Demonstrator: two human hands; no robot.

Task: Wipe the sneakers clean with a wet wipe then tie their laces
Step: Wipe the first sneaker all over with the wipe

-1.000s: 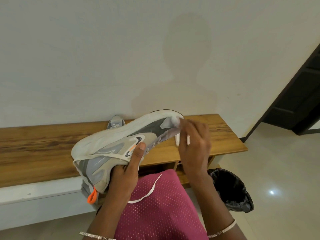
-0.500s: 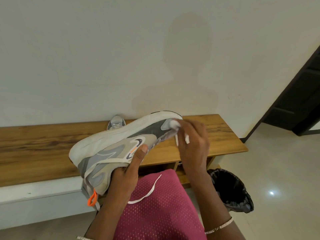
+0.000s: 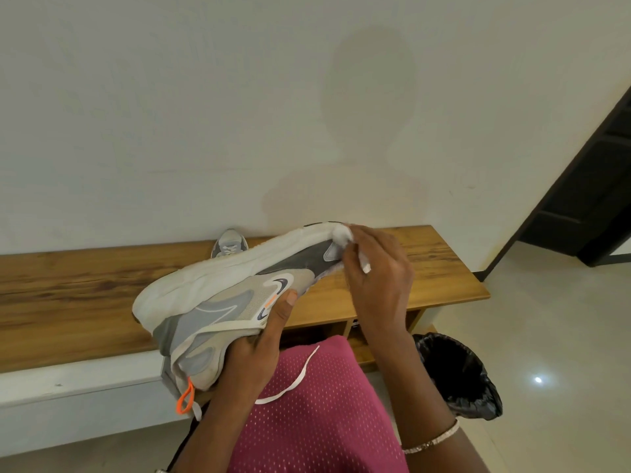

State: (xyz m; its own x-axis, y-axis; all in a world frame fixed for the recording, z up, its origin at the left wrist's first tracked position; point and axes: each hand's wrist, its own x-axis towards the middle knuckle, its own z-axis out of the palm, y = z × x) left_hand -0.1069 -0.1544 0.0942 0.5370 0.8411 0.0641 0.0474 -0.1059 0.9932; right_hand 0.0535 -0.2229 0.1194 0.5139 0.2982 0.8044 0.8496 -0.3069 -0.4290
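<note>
At two o'clock, the right hand (image 3: 377,278) has slid its pinched wipe (image 3: 342,235) to the sneaker (image 3: 218,295) toe; left hand (image 3: 252,356) still grips; wiping continues.

Your grey-and-white sneaker (image 3: 218,302) tilts sole-up above the tabletop's front edge; a white wet wipe (image 3: 342,235) presses its toe; the second sneaker (image 3: 229,244) sits at the back edge.

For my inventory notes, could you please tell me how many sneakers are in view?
2. One sneaker is held up in the left hand; the second sneaker rests on the wooden bench behind it, mostly hidden.
</note>
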